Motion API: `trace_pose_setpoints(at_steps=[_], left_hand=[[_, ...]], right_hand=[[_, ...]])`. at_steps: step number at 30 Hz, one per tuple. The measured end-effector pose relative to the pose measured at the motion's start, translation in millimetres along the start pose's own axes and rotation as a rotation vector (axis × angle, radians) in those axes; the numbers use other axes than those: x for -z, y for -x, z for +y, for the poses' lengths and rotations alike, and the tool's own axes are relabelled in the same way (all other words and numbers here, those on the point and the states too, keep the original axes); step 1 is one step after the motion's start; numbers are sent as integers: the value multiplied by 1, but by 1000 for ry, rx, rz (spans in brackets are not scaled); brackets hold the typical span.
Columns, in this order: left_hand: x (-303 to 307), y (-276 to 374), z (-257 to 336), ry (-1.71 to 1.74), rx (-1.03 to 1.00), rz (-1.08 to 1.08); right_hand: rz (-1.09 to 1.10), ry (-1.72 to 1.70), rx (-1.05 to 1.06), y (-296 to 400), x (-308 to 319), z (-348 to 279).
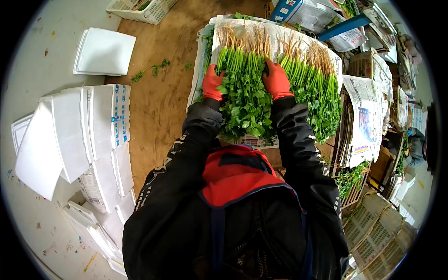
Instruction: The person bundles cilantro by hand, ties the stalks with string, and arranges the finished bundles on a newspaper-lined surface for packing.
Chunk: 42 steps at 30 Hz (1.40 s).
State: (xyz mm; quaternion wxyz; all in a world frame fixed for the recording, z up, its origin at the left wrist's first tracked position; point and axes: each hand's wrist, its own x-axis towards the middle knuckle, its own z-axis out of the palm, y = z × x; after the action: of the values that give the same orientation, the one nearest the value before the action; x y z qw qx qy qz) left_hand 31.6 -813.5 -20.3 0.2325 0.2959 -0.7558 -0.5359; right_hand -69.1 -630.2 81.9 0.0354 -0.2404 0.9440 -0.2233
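Two rows of rooted leafy greens, resembling coriander or Chinese celery, lie roots away from me on newspaper lining a pale box (195, 75). My left hand (212, 83), in an orange-red rubber glove, grips the left edge of the left bunch (246, 94). On that bunch's other edge is my right hand (277, 81), gloved alike, its fingers curled into the stalks. The right bunch (315, 84) lies just beyond my right hand. Leaves partly hide the fingertips of both hands. Brown roots (252, 38) fan out over the newspaper (276, 29) at the far end.
White foam boxes (105, 119) and a foam lid (105, 50) stand on the left. A plastic crate (147, 12) sits at the upper left. Stacked newspapers (364, 119) and loose greens (351, 178) lie at right, with slatted crates (374, 224) below. Another person's sleeve (416, 147) shows far right.
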Motion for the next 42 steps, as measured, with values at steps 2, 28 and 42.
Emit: trace_pose_setpoints(at_steps=[2, 28, 42], left_hand=[[-16, -3, -43, 214, -124, 111], [13, 24, 73, -339, -430, -299], [0, 41, 60, -457, -396, -238]], right_hand=[[65, -97, 68, -7, -3, -3], [-160, 62, 511, -17, 8, -25], [-139, -193, 108, -84, 22, -19]])
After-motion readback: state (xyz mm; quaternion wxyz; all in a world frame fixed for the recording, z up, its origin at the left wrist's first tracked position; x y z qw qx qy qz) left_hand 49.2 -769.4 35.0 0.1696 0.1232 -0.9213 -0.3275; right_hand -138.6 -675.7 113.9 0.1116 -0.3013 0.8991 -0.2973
